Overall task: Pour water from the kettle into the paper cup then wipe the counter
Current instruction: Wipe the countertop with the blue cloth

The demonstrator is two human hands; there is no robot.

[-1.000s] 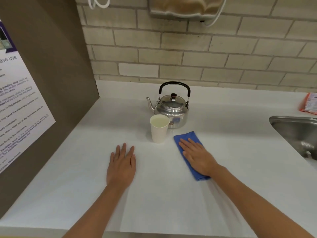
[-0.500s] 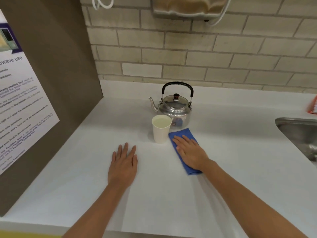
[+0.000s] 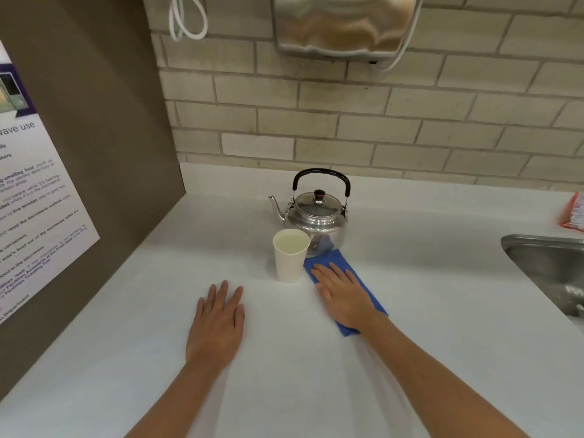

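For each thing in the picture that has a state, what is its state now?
kettle: upright, lid on, handle up
paper cup: upright, holds water
blue cloth: flat on counter, under right hand
left hand: flat on counter, empty
right hand: flat, pressing cloth

Before you, one kettle [image 3: 316, 218], one paper cup [image 3: 290, 256], one blue cloth [image 3: 363, 281], your two hands, left hand [image 3: 216, 324] and right hand [image 3: 343, 290], one counter [image 3: 442, 311], one sink [image 3: 546, 267], one wall poster [image 3: 34, 210], one red packet [image 3: 573, 211]
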